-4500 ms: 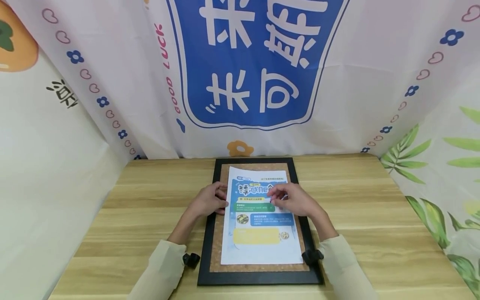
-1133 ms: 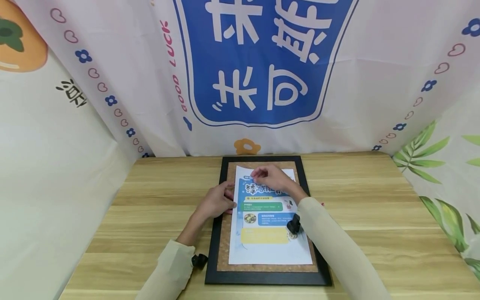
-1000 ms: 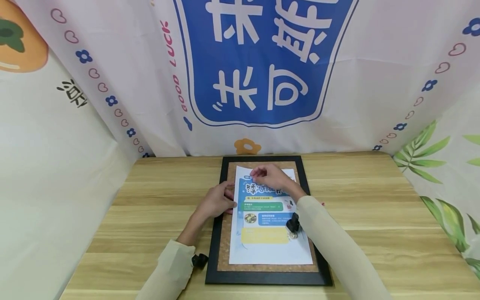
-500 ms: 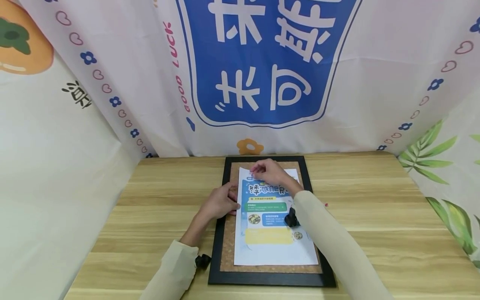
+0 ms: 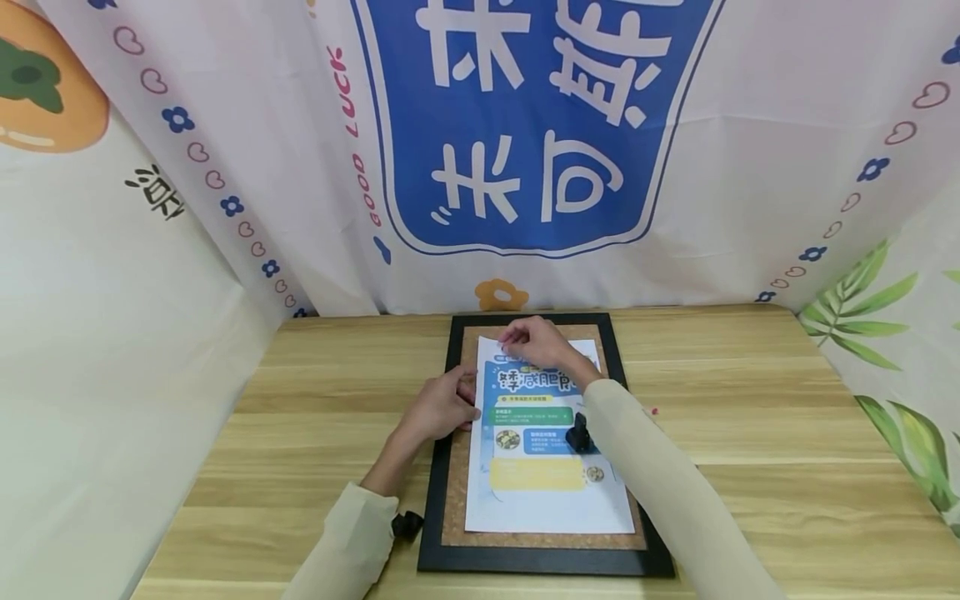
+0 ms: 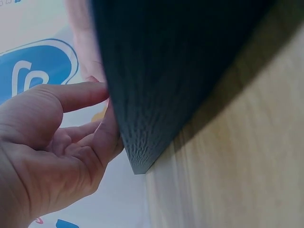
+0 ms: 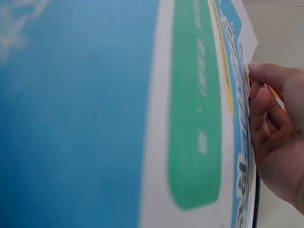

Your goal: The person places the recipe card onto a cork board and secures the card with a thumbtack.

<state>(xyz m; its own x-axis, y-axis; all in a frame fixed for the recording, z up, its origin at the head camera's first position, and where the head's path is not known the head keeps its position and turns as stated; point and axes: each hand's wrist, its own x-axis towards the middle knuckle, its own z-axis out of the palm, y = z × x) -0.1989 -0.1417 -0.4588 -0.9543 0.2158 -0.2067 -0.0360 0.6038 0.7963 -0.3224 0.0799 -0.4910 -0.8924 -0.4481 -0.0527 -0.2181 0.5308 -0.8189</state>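
A printed sheet (image 5: 551,512) with blue, green and yellow blocks lies on a cork board (image 5: 454,500) with a black frame (image 5: 543,561). My left hand (image 5: 438,406) rests over the frame's left side, its thumb at the sheet's left edge; in the left wrist view its bent fingers reach past the frame's side wall (image 6: 137,123). At the sheet's top left corner, my right hand (image 5: 542,343) pinches a tiny pinkish thing like a pushpin, mostly hidden by the fingertips. In the right wrist view, thumb and forefinger meet right at the paper (image 7: 194,109).
A tiny pink object (image 5: 655,411) lies on the wooden table (image 5: 765,433) beyond the frame's right side. Behind the table hangs a white cloth (image 5: 705,250) with a blue printed shield. Each wrist carries a small black camera (image 5: 407,525).
Over the earlier frames my right hand has moved from the sheet's right side to its top left corner. That corner now lies flatter. The left hand has stayed at the left edge.
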